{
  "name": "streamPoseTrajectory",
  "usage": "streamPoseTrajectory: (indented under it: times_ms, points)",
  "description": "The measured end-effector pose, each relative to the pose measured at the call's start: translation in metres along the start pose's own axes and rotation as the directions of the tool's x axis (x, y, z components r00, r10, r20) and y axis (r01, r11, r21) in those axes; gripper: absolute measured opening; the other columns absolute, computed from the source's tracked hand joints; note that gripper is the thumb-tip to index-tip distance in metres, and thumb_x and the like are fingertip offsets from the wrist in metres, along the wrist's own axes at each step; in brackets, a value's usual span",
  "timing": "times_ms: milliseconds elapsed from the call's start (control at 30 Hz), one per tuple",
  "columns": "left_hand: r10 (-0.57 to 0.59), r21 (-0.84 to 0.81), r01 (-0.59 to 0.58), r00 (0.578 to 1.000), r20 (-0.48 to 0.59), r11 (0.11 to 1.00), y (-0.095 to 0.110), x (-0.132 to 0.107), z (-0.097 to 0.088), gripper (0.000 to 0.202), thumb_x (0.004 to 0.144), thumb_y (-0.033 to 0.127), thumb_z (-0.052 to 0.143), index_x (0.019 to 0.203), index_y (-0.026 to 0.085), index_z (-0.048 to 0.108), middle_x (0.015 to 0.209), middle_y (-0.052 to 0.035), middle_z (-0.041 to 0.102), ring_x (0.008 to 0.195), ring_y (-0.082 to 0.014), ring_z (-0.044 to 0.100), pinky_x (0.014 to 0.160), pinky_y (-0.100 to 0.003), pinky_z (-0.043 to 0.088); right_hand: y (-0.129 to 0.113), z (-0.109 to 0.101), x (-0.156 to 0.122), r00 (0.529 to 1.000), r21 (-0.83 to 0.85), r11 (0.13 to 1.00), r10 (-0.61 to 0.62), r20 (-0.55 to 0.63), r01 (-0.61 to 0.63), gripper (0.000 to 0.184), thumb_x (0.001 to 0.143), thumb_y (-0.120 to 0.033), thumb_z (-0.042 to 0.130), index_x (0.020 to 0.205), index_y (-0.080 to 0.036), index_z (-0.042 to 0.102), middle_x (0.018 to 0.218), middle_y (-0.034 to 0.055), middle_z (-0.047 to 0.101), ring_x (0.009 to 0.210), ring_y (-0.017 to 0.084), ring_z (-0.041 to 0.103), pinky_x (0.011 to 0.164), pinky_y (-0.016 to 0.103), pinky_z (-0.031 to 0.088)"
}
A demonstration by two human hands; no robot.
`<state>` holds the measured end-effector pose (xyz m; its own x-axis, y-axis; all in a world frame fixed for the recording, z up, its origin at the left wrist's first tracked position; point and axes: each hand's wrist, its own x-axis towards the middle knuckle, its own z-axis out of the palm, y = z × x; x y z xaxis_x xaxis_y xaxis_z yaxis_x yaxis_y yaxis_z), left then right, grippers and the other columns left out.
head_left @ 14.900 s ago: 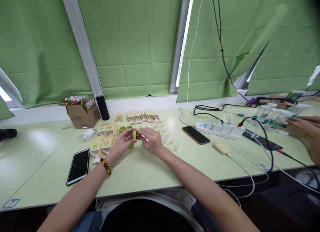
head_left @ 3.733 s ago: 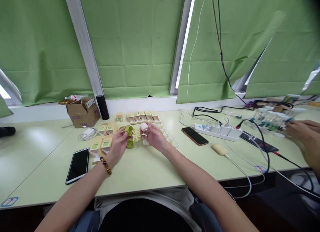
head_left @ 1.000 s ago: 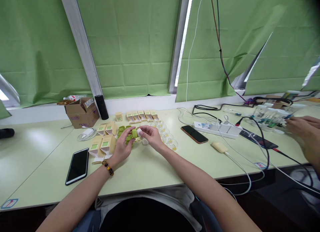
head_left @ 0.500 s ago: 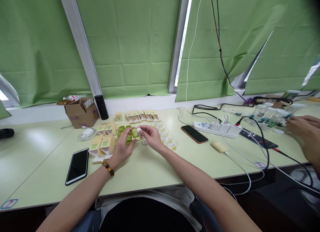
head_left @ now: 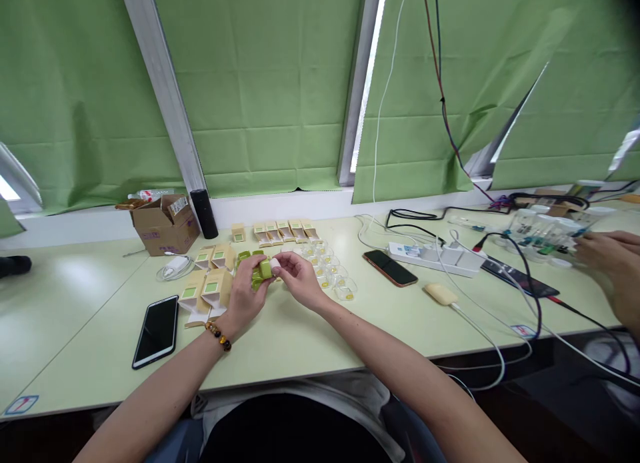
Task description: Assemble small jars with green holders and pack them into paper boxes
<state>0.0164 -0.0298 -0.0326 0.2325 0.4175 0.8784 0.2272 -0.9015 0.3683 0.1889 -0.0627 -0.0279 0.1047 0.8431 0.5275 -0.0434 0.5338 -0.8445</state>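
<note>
My left hand [head_left: 246, 286] is closed around a small green case [head_left: 265, 269], held just above the table. Between the fingers of my right hand [head_left: 300, 276] is a small white piece [head_left: 275, 263], pressed against the case's right side; its exact kind is too small to tell. More green cases [head_left: 243, 256] lie behind my left hand, partly hidden by it. To the right of my right hand stand several clear plastic cups [head_left: 345, 290] with yellow bits in them. Open cream cardboard boxes [head_left: 213, 286] with green labels stand left of my left hand.
A row of small cream boxes [head_left: 285, 231] stands at the back. Phones [head_left: 156, 331] lie left and right, near a white power strip [head_left: 433, 258] with tangled cables. A cardboard carton [head_left: 165, 228] and black cylinder [head_left: 203, 213] stand back left. Another person's hands [head_left: 607, 256] work at far right.
My right hand has shifted slightly left with the white piece, closer to the green case. The green case has turned and dropped a little in my left hand.
</note>
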Motion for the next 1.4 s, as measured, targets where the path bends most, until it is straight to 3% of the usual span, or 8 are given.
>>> streamPoseTrajectory:
  times_ms: [300,433,533,667,767,867,1100,1400]
  points:
    - [0.042,0.076,-0.042,0.999,0.002,0.996,0.001,-0.002,0.001,0.041,0.100,0.027,0.068,0.139,0.023,0.059,0.130,-0.0135,0.069,0.123,-0.0285,0.067,0.108,-0.047,0.055,0.007,0.006,-0.002,1.000,0.079,0.997,-0.011,0.022,0.009,0.039,0.083,-0.045,0.086,0.110,-0.023,0.068,0.099,0.0035,0.074,0.091,0.019,0.072,0.084,0.034,0.064]
    - [-0.074,-0.066,0.076,0.997,0.031,0.995,0.000,-0.001,0.003,0.050,0.099,0.033,0.071,0.146,0.024,0.057,0.141,-0.0147,0.063,0.136,-0.0307,0.059,0.117,-0.049,0.049,0.005,0.004,-0.001,0.998,0.038,0.998,-0.053,0.032,0.052,0.040,0.083,-0.046,0.086,0.109,-0.022,0.067,0.096,0.0038,0.073,0.087,0.018,0.071,0.083,0.034,0.063]
    - [-0.259,-0.301,0.276,0.961,0.097,0.913,-0.003,0.001,0.003,0.059,0.097,0.041,0.074,0.150,0.023,0.055,0.145,-0.0154,0.059,0.136,-0.0296,0.059,0.113,-0.044,0.052,-0.001,-0.003,-0.001,0.980,-0.137,0.970,-0.195,0.044,0.199,0.038,0.089,-0.041,0.082,0.118,-0.022,0.066,0.109,0.0075,0.071,0.086,0.018,0.071,0.080,0.034,0.063]
    - [-0.437,-0.499,0.519,0.854,0.280,0.694,-0.006,0.005,0.000,0.070,0.095,0.048,0.076,0.153,0.021,0.049,0.131,-0.0128,0.065,0.113,-0.0223,0.067,0.095,-0.034,0.058,-0.008,-0.014,-0.002,0.872,-0.503,0.718,-0.453,0.189,0.482,0.046,0.094,-0.029,0.074,0.139,-0.026,0.061,0.138,0.0150,0.062,0.093,0.021,0.070,0.078,0.039,0.063]
    - [-0.445,-0.529,0.588,0.809,0.384,0.613,-0.006,0.006,-0.001,0.065,0.094,0.052,0.076,0.146,0.023,0.050,0.120,-0.0093,0.067,0.098,-0.0177,0.067,0.083,-0.029,0.057,-0.009,-0.017,-0.001,0.774,-0.624,0.484,-0.525,0.354,0.614,0.041,0.099,-0.023,0.067,0.140,-0.026,0.061,0.137,0.0160,0.065,0.105,0.027,0.071,0.086,0.044,0.063]
    - [-0.442,-0.525,0.625,0.780,0.442,0.578,-0.004,0.005,0.001,0.059,0.093,0.057,0.075,0.136,0.021,0.054,0.107,-0.0059,0.066,0.086,-0.0146,0.063,0.076,-0.027,0.055,-0.008,-0.016,0.000,0.719,-0.638,0.383,-0.554,0.420,0.668,0.034,0.103,-0.021,0.061,0.137,-0.024,0.062,0.127,0.0151,0.071,0.110,0.027,0.072,0.086,0.042,0.064]
    - [-0.428,-0.529,0.613,0.790,0.440,0.587,-0.003,0.005,0.003,0.061,0.093,0.057,0.075,0.138,0.019,0.060,0.107,-0.0076,0.068,0.088,-0.0163,0.062,0.077,-0.027,0.053,-0.008,-0.015,0.001,0.673,-0.670,0.279,-0.589,0.446,0.688,0.027,0.106,-0.021,0.057,0.132,-0.019,0.064,0.121,0.0156,0.074,0.105,0.024,0.074,0.079,0.036,0.063]
    - [-0.408,-0.485,0.550,0.834,0.372,0.681,-0.006,0.003,0.008,0.062,0.093,0.059,0.072,0.139,0.017,0.063,0.118,-0.0128,0.073,0.095,-0.0204,0.067,0.088,-0.034,0.057,-0.005,-0.011,-0.005,0.687,-0.785,0.054,-0.522,0.505,0.617,0.024,0.106,-0.017,0.057,0.127,-0.018,0.068,0.122,0.0136,0.077,0.087,0.019,0.075,0.062,0.027,0.053]
